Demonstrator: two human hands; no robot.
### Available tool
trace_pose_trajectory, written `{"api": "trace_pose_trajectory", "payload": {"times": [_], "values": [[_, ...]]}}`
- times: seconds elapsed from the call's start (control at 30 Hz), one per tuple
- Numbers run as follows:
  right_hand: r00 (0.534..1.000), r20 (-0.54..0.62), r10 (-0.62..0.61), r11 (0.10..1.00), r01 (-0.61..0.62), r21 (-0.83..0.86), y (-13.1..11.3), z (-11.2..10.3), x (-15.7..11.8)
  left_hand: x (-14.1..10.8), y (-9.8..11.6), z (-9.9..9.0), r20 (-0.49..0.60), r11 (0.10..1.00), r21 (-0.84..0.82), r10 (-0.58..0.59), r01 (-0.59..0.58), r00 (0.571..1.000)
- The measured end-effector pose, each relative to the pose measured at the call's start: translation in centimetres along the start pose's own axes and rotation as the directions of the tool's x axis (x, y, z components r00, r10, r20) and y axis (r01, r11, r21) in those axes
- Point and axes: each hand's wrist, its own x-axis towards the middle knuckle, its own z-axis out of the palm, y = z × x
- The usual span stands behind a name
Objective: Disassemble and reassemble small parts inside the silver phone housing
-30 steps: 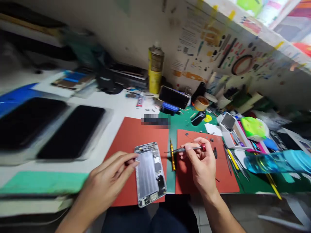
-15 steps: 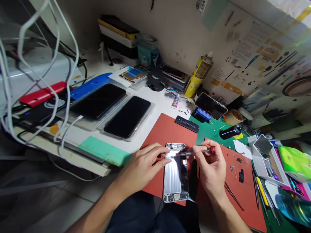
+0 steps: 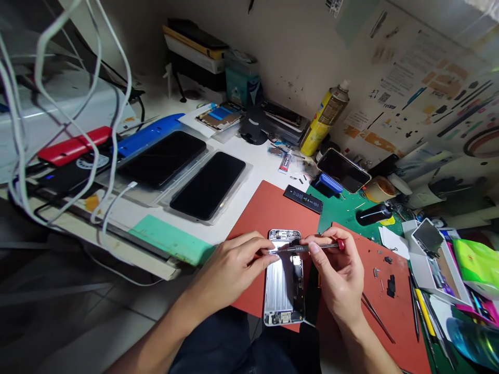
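An opened phone frame [image 3: 280,291], silver on its left and dark parts on its right, lies upright over the red mat's near edge. My right hand [image 3: 339,270] holds a thin screwdriver [image 3: 302,249] with a red end cap, its tip pointing left over the upper part of the frame. At the frame's upper left edge is my left hand [image 3: 237,265], thumb and fingers pinched near the screwdriver tip. Whatever is between those fingertips is too small to make out. A black battery [image 3: 303,199] rests on the mat beyond the frame.
Two dark phones [image 3: 208,186] lie in clear trays at the left, near white cables [image 3: 99,98]. Tweezers [image 3: 378,318] and small dark parts are on the red mat [image 3: 384,301] at right. A yellow spray can [image 3: 323,119] and a propped phone [image 3: 343,170] stand behind.
The whole view has shifted slightly, so the scene sits a little further right. Both hands stay in nearly the same pose over the phone frame.
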Motion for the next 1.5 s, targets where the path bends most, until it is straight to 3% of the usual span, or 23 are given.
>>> {"api": "trace_pose_trajectory", "payload": {"times": [0.93,1.5], "values": [[0.99,0.017,-0.14,0.99,0.14,0.008,0.08,-0.29,-0.77,-0.28,-0.47,0.14,0.019,0.992,0.062,0.111,-0.112,0.994],[0.99,-0.019,-0.14,0.989,0.139,-0.044,-0.02,-0.01,-0.58,-0.38,-0.22,0.18,0.003,0.997,0.041,0.06,-0.061,0.998]]}}
